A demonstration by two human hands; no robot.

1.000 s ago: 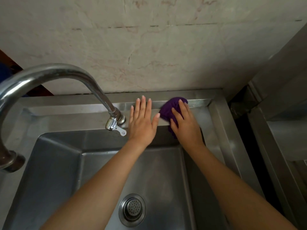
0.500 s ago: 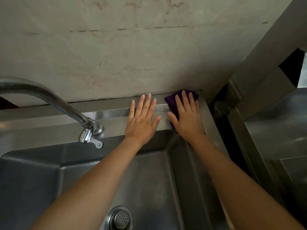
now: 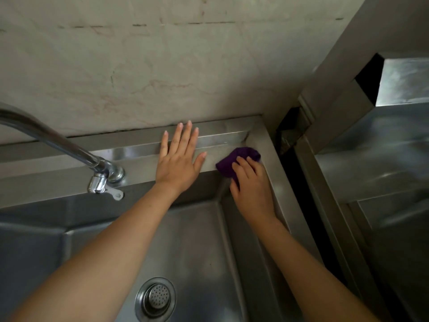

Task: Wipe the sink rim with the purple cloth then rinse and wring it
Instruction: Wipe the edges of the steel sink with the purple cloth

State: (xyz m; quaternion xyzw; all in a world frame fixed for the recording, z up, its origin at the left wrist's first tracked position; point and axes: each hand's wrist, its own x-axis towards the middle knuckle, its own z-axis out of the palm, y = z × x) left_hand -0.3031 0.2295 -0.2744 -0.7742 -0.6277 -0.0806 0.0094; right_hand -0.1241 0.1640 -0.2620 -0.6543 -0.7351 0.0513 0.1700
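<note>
Pressing the purple cloth (image 3: 234,160) down at the back-right corner of the sink rim (image 3: 137,151) with the right hand (image 3: 251,182), fingers curled round it, and resting flat just beside on the back rim with the left hand (image 3: 177,162), fingers straight and spread.

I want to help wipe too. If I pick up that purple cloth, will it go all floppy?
Probably floppy: the purple cloth is bunched into folds under the right hand. Likely light, since one hand manages it. It may slide easily on the shiny sink rim.
</note>
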